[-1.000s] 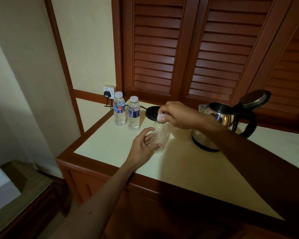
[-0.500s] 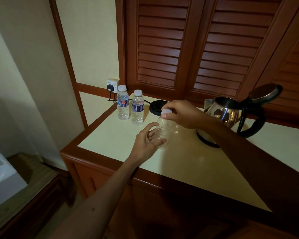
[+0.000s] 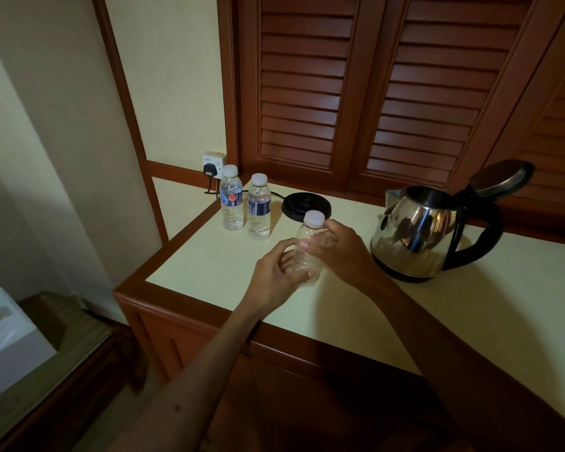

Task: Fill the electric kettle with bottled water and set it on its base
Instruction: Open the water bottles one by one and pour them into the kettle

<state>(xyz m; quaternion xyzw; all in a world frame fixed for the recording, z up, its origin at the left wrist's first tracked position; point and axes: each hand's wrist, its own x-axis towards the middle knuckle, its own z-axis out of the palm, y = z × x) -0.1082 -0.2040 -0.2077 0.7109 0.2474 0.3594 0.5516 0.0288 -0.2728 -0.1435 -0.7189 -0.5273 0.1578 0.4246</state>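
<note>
A small clear bottle with a white cap stands on the cream counter, left of the kettle. My left hand grips its lower body from the left. My right hand holds its upper body from the right, just below the cap. The steel kettle sits on the counter at the right with its lid tipped open. Its black round base lies behind the held bottle, with a cord running to the wall socket. I cannot tell how much water the held bottle contains.
Two capped water bottles stand side by side at the counter's back left. Louvred wooden doors rise behind the counter. A low wooden bench with a white object sits at the lower left.
My right hand has slid down from the cap to the bottle's upper body, so the white cap now shows. My left hand stays on the bottle's lower part.
</note>
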